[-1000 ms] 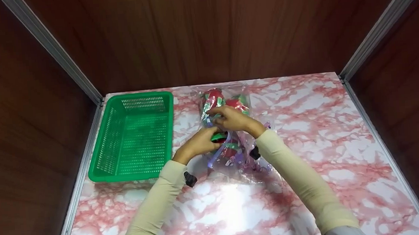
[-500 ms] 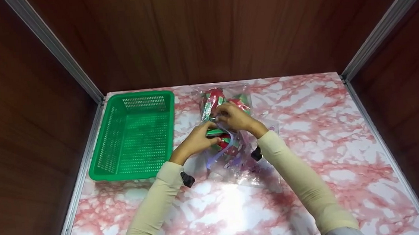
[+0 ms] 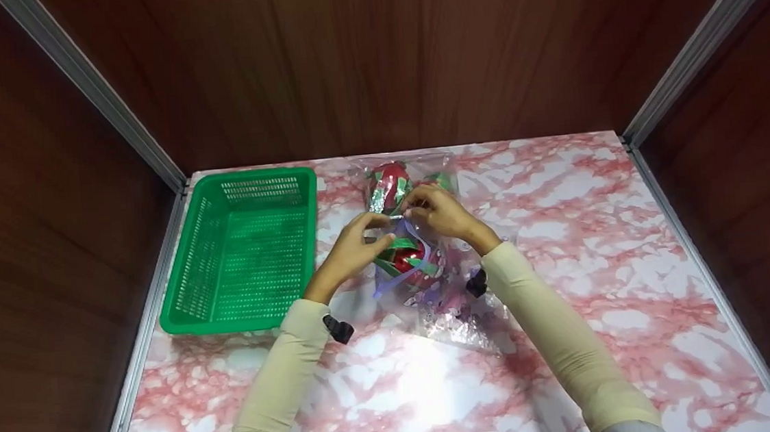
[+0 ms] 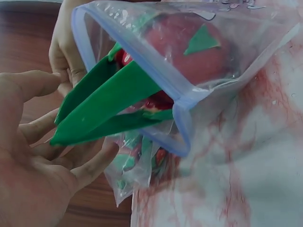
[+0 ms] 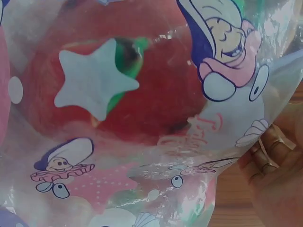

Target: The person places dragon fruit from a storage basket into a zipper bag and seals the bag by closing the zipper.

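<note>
A clear zip bag (image 3: 459,327) with a purple rim and cartoon prints lies in front of the person, its mouth spread wide. Inside sits a red dragon fruit (image 3: 408,261), its green leaf tips (image 4: 104,104) sticking out through the mouth. My left hand (image 3: 356,246) is at that mouth, fingers spread around the leaf tips in the left wrist view. At the far side of the rim, my right hand (image 3: 443,215) pinches the bag's edge with curled fingers. The right wrist view shows the printed bag wall (image 5: 97,78) close up, the red fruit behind it.
Behind the hands, another clear bag holds dragon fruits (image 3: 389,181). A green plastic basket (image 3: 316,242) stands to the left on the red-and-white marbled table (image 3: 601,261). Brown wood panels (image 3: 373,66) enclose the back and sides.
My right hand has come from over the rear bag to the front bag's rim. My left hand has loosened around the fruit's leaves and shifted slightly away. The bag's bottom has slid toward the front.
</note>
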Motion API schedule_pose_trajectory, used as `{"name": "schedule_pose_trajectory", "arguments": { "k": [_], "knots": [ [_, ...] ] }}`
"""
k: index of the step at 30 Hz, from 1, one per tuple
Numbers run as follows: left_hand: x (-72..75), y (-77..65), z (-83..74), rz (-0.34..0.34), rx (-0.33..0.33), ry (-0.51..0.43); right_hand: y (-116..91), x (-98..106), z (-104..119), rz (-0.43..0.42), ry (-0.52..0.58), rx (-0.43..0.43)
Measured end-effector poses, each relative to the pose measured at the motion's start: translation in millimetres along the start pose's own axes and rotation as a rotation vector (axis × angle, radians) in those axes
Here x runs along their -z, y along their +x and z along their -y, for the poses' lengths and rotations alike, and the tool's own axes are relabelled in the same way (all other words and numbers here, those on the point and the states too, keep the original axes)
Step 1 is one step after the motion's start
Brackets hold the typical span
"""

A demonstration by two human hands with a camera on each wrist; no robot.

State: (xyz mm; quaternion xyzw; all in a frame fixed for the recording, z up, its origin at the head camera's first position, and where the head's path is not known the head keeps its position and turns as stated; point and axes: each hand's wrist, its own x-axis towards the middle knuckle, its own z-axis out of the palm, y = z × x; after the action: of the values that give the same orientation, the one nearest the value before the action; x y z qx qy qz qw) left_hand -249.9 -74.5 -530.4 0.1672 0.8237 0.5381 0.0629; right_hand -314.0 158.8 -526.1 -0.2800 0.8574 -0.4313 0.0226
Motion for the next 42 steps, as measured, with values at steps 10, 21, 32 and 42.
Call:
{"name": "schedule_pose_trajectory", "arguments": {
  "k": [10,21,32,42],
  "knots": [
    [12.7,-28.3,15.2,-0.268,-0.017,-0.046,-2,2,-3,-0.021,0.044,-0.010],
    [-3.1,-65.2,32.2,-0.222,0.096,0.024,-6,4,-5,-0.052,0.043,-0.027],
    [-30.3,-68.0,38.4,-0.058,0.148,0.017,-6,4,-8,-0.044,0.067,-0.040],
    [-36.1,-65.4,40.4,-0.063,0.136,-0.032,-8,10,-10,-0.062,0.080,-0.061]
  ]
}}
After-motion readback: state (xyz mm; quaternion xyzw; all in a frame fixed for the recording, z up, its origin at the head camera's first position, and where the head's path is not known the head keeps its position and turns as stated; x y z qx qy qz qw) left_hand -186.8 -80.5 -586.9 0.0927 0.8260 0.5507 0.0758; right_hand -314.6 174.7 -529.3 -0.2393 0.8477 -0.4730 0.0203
